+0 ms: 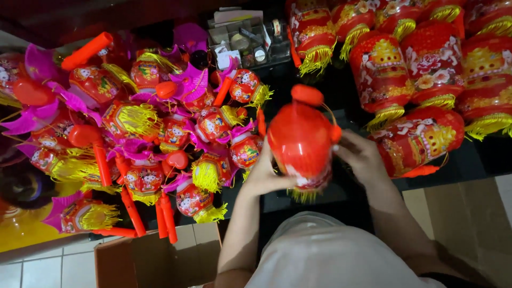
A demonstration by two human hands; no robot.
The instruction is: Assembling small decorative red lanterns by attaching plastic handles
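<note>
Over a dark table (341, 96), both hands grip a red lantern (302, 140).

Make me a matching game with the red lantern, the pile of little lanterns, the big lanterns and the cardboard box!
Things:
1. red lantern
2. pile of small lanterns
3. row of big lanterns
4. cardboard box

Places:
A. bottom left, by the tiled floor
B. top right
C. between the left hand and right hand
D. left side, with red handles and pink fans

Pairs: 1-C, 2-D, 3-B, 4-A
</note>
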